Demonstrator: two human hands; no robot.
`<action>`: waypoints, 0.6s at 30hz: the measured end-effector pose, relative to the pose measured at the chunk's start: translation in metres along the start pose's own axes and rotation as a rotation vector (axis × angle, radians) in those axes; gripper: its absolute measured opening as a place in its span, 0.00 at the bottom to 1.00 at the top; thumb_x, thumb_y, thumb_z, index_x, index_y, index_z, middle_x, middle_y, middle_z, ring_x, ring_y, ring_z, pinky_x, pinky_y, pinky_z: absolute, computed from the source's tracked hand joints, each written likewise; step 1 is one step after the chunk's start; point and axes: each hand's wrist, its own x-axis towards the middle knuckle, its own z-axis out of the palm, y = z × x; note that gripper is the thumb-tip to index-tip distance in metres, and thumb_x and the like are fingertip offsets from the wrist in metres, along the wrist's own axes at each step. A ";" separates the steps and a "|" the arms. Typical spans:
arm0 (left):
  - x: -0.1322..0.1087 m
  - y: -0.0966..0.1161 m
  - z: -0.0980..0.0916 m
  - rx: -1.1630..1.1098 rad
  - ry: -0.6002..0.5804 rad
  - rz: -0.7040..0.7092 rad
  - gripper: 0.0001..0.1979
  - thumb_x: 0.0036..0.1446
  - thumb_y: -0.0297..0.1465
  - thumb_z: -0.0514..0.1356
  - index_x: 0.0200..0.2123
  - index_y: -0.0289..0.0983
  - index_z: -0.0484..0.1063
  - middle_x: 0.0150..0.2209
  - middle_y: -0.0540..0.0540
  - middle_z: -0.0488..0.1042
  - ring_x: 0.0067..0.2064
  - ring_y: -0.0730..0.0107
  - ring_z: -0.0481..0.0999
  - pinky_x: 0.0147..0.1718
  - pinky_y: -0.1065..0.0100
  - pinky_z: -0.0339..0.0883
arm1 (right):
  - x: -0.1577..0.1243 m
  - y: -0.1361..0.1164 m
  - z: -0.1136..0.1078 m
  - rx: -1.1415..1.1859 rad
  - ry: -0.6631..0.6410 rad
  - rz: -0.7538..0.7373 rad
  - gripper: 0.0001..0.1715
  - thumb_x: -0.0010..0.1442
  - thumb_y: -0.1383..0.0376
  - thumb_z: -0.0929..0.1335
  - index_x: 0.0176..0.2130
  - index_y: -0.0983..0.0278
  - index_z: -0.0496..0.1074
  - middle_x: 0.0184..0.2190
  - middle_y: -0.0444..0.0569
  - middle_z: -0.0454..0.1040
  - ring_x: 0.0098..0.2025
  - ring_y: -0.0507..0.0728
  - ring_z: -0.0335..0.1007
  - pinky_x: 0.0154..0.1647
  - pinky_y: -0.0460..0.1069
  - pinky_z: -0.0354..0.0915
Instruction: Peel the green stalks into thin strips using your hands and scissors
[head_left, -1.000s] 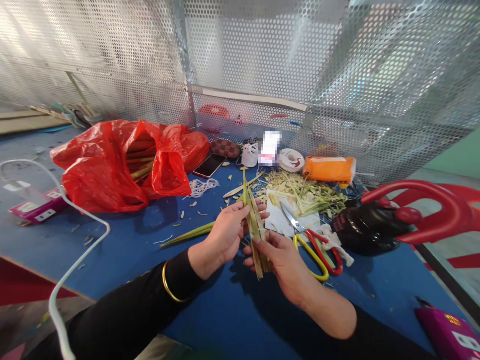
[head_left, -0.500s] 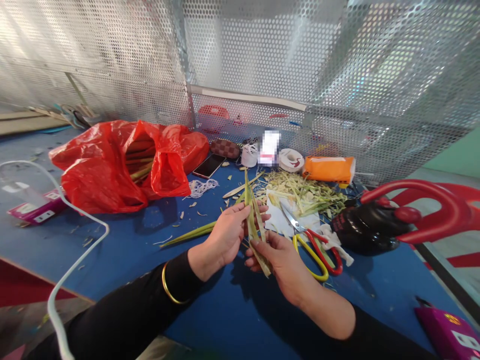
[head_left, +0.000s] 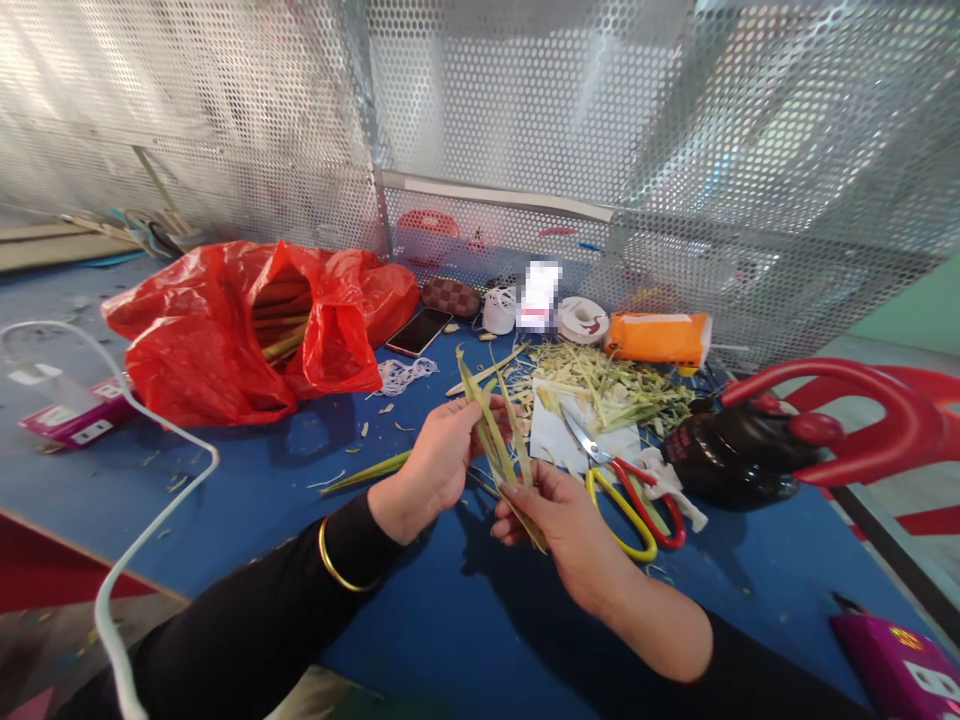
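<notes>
Several long, pale green leaf strips (head_left: 498, 446) are held up over the blue table between my two hands. My left hand (head_left: 442, 452) pinches one strip near its upper part, its thumb on top. Lower down, my right hand (head_left: 551, 510) grips the strips' bottom ends between thumb and fingers. The strips fan apart at the top. Beneath my left wrist, more green leaf strips (head_left: 367, 473) lie on the table. Beside my right hand are scissors (head_left: 622, 490) with one red and one yellow handle, their blades on a white paper (head_left: 545, 440).
A red plastic bag (head_left: 202, 340) holding stalks stands at left, with a phone (head_left: 420, 331) beside it. Leaf scraps (head_left: 615, 385) are heaped behind the scissors, near an orange packet (head_left: 660, 338). A black pot (head_left: 731, 460) with a red handle stands at right. A white cable (head_left: 161, 510) crosses the left side.
My left hand has moved slightly left and pulled one strip away from the others, so the tops spread wider. My right hand stays nearly in place.
</notes>
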 end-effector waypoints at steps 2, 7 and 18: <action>0.005 0.008 -0.004 -0.035 0.020 0.015 0.09 0.58 0.25 0.53 0.32 0.30 0.74 0.33 0.38 0.79 0.31 0.67 0.79 0.33 0.68 0.73 | 0.000 0.001 0.000 -0.002 -0.008 0.005 0.24 0.44 0.53 0.75 0.29 0.64 0.63 0.21 0.42 0.74 0.21 0.51 0.73 0.23 0.45 0.67; 0.014 0.030 -0.013 -0.170 -0.043 0.032 0.23 0.64 0.40 0.45 0.35 0.29 0.73 0.38 0.35 0.78 0.35 0.63 0.79 0.35 0.65 0.73 | 0.000 0.000 0.000 -0.012 -0.016 0.008 0.25 0.44 0.53 0.75 0.28 0.64 0.62 0.21 0.42 0.75 0.21 0.51 0.74 0.23 0.45 0.68; -0.006 0.000 -0.002 0.078 -0.234 -0.152 0.09 0.59 0.28 0.57 0.38 0.29 0.74 0.41 0.36 0.78 0.36 0.68 0.78 0.38 0.69 0.72 | 0.001 -0.002 -0.001 -0.031 0.012 -0.034 0.22 0.46 0.54 0.74 0.32 0.64 0.65 0.21 0.42 0.75 0.22 0.52 0.74 0.25 0.45 0.68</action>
